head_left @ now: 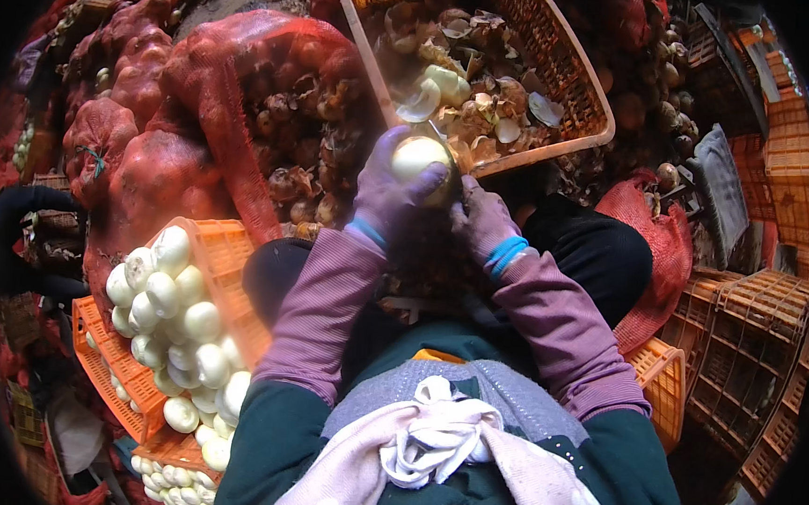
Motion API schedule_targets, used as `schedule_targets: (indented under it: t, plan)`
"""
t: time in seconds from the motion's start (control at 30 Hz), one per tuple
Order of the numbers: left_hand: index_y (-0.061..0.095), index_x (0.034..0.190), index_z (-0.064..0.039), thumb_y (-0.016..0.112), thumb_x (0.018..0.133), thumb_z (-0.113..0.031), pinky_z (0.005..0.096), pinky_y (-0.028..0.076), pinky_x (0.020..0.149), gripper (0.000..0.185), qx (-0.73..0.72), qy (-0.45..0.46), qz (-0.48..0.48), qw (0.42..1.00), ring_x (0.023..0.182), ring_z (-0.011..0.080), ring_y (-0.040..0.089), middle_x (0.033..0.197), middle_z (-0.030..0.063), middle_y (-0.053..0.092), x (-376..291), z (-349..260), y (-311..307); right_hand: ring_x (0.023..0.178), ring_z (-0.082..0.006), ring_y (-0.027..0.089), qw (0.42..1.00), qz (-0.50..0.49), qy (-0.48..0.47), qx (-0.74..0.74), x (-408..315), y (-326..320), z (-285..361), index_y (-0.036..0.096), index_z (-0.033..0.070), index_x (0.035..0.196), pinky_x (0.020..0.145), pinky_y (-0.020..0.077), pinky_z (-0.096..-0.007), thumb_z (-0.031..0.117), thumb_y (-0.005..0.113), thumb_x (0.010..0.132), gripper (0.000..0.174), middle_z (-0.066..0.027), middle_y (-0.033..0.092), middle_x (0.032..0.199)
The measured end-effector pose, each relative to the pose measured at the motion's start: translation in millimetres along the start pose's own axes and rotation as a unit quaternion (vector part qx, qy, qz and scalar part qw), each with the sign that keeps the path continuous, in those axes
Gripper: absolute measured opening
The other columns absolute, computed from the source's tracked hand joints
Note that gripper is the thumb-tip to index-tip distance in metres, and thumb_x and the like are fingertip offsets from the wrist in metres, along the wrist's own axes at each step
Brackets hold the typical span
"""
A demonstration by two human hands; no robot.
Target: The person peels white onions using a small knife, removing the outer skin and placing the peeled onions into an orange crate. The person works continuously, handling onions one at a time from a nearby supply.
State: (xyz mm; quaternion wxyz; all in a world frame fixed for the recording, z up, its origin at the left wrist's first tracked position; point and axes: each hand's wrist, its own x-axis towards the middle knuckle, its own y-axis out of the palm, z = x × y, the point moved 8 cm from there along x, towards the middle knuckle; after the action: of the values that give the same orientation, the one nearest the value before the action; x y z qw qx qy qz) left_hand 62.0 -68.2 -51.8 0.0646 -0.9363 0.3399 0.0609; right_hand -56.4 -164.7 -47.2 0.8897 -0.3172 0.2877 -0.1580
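Observation:
A partly peeled onion [421, 159] is held in my gloved left hand [394, 181], with the thumb across its side. My gloved right hand [484, 216] is closed beside it, at the onion's right; a thin blade [437, 131] shows at the onion's upper edge, its handle hidden. Just beyond both hands, an orange plastic crate [538, 151] holds onion skins [485, 110] and pale peeled pieces. At my left, another orange crate [236, 248] is heaped with peeled white onions [185, 314].
Red mesh sacks [171, 166] full of onions stand at the left, near an open sack of unpeeled onions [290, 181]. A red mesh sack [650, 256] lies by my right knee. Stacked crates [750, 333] stand at the right. Another person [18, 239] is at the far left.

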Motion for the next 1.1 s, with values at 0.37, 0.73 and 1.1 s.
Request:
schedule_targets:
  t: [0.37,0.73,1.1]
  plan:
    - [0.048,0.13,-0.004,0.081,0.073,-0.022,0.0317,0.051,0.089,0.068,-0.001,-0.001,-0.001,1.0,0.099,0.0191,0.061,0.113,0.0106,0.059,-3,-3,-2,0.09,-0.0479,0.061,0.997,0.026,0.057,-0.042,-1,20,-20,0.033,0.006,0.137,0.08,0.0476,-0.0537,0.018,0.054,0.089,0.054,-0.0308,0.064,0.091]
    - [0.047,0.131,-0.004,0.08,0.072,-0.025,0.0357,0.05,0.092,0.07,-0.029,-0.019,0.043,0.998,0.103,0.0227,0.06,0.112,0.0122,0.06,8,7,-7,0.091,-0.027,0.065,0.954,0.103,0.013,0.28,38,25,-21,0.064,-0.002,0.11,0.082,0.0505,-0.0358,0.018,0.057,0.09,0.029,-0.0177,0.068,0.097]
    - [0.034,0.139,-0.011,0.084,0.068,-0.032,0.0427,0.046,0.097,0.089,0.314,-0.046,-0.174,0.932,0.115,0.0394,0.053,0.126,0.0252,0.048,-30,-35,-15,0.096,-0.0256,0.065,0.962,-0.033,0.097,0.253,10,43,5,0.063,0.001,0.113,0.086,0.0488,-0.0345,0.021,0.057,0.091,0.031,-0.0179,0.069,0.104]
